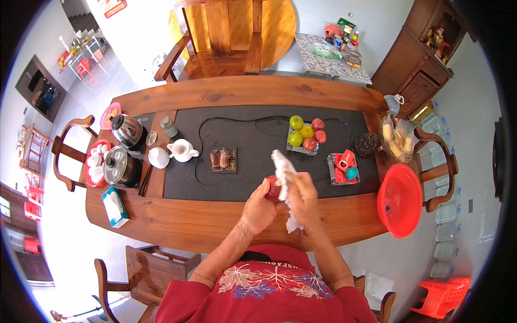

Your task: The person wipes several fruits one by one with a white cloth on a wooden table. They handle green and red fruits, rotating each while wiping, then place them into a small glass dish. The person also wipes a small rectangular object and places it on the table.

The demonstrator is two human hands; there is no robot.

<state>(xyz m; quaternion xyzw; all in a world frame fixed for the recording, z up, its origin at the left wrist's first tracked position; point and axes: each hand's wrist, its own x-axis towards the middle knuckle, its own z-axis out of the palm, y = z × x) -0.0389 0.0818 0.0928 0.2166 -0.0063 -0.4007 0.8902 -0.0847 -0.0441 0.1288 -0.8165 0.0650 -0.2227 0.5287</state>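
Note:
My left hand (259,209) grips a dark red apple (273,189) above the near part of the table. My right hand (302,200) is closed around a crumpled white tissue (281,167), which lies against the apple's right side. Part of the tissue hangs down below my right hand. Beyond my hands, a clear tray (303,150) holds green apples (295,139), red apples (319,124) and a yellowish fruit (307,132). My palms hide some of the held apple.
To the right are a clear box (349,183) of small red packets, a red basin (399,207) and bagged food (397,142). Leftward stand a small dark tray (230,169), a white teapot (183,150), a kettle (127,131), a pot (119,166) and a tissue box (115,207).

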